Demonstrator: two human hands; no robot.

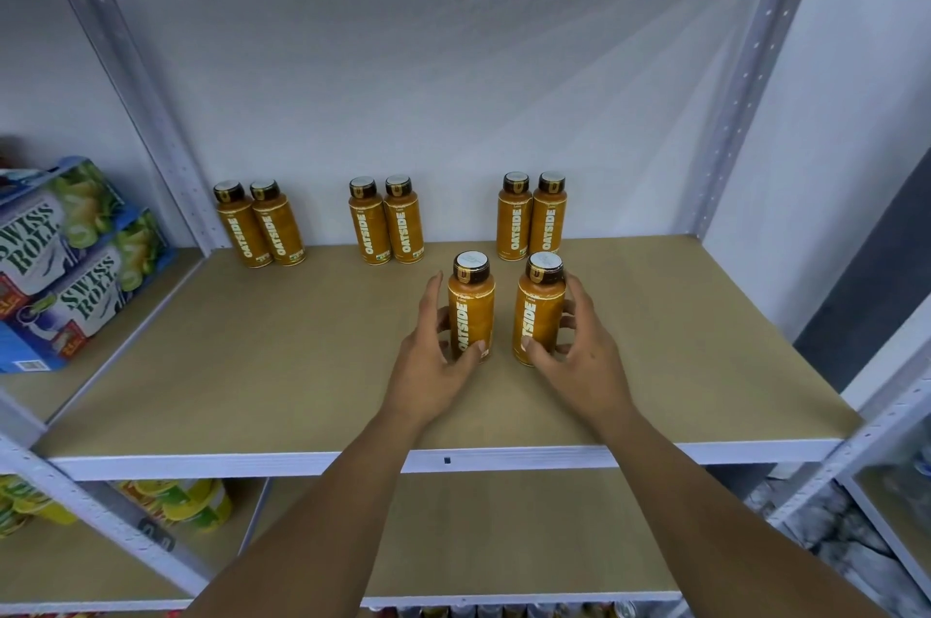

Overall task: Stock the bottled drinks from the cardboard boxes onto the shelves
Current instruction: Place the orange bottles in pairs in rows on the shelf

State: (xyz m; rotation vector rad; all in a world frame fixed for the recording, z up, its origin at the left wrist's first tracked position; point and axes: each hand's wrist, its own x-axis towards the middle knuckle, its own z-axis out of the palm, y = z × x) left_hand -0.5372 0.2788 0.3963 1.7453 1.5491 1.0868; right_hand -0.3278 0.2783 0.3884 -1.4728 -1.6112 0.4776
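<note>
Swiss Roll boxes are stacked far to the left of the left hand. An upright orange bottle on the shelf board is gripped by that hand. Just beside it, a second bottle is gripped by the right hand. Beyond both hands, three bottle pairs are lined along the wall.
</note>
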